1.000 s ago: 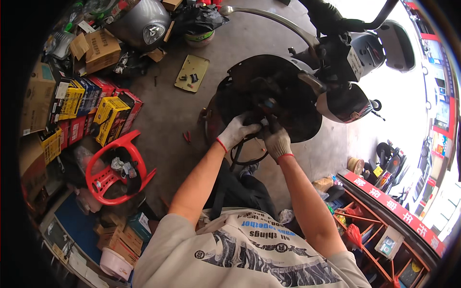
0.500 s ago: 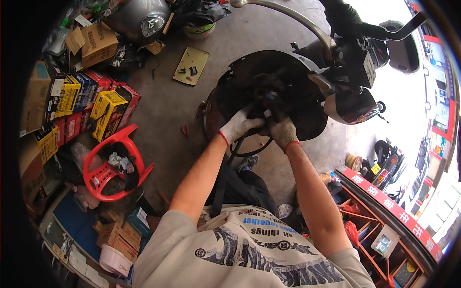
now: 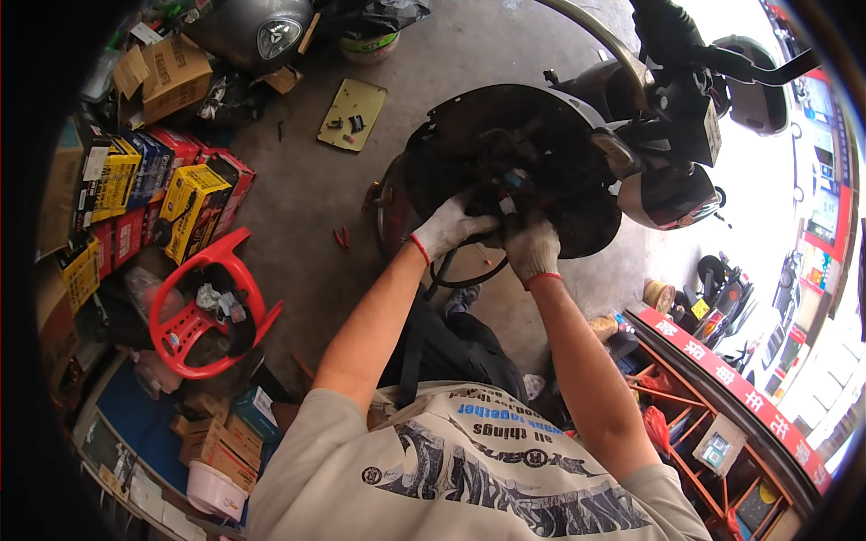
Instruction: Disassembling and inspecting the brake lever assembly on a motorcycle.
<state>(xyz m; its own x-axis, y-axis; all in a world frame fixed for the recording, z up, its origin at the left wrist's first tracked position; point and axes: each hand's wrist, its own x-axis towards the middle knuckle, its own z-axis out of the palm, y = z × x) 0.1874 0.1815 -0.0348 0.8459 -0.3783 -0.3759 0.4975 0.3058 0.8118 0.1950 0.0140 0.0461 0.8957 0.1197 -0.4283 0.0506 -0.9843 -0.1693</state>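
My two hands, in pale work gloves with red cuffs, reach into the dark open body shell [image 3: 564,194] of a scooter. My left hand [image 3: 451,228] is at the shell's near left edge, its thumb pointing right and its fingers curled into shadow. Close beside it, my right hand [image 3: 532,246] has its fingers bent inward around something too dark to make out. A small whitish piece [image 3: 508,206] shows just above and between the hands, with wiring behind it. Below them hangs a looped black cable [image 3: 471,286].
A yellowish tray [image 3: 363,97] with small parts lies on the floor, and red-handled pliers [image 3: 342,238] lie nearer. To the left are stacked boxes [image 3: 194,203] and a red plastic frame [image 3: 171,332]. A mirror [image 3: 756,86] juts out at upper right; an orange shelf rack [image 3: 690,424] stands at lower right.
The view has shifted slightly, so the surroundings sit a little differently. My hands stay in the shell, the right one a touch lower and nearer; the whitish piece shows more clearly.
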